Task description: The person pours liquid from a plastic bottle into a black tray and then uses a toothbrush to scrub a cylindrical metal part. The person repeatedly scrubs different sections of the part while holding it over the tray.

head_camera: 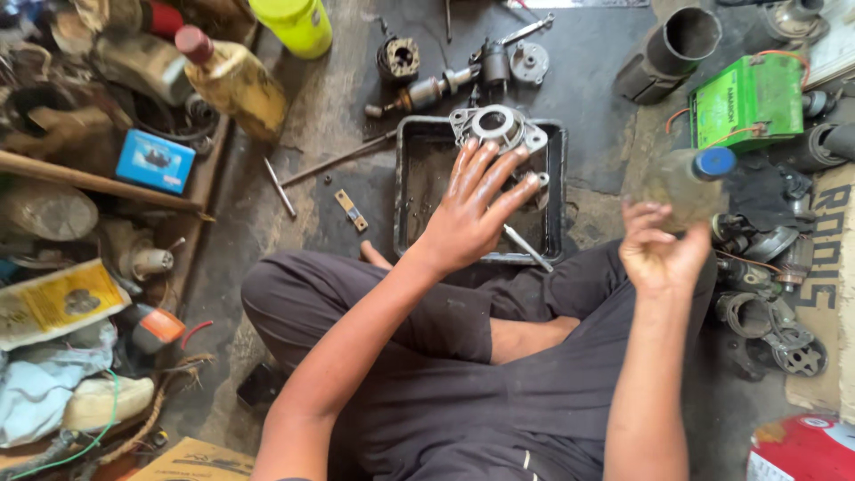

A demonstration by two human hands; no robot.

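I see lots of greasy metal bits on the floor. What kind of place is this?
Probably a small repair workshop for motor parts. A dirty metal tray holds a metal housing, a green battery sits nearby, and motor pieces lie on the floor.

There is one view only, from a camera on the seated person's head, looking almost straight down and close in. It faces the lap and crossed legs, with the tray (pixel 552 191) on the floor just ahead and clutter filling both side edges.
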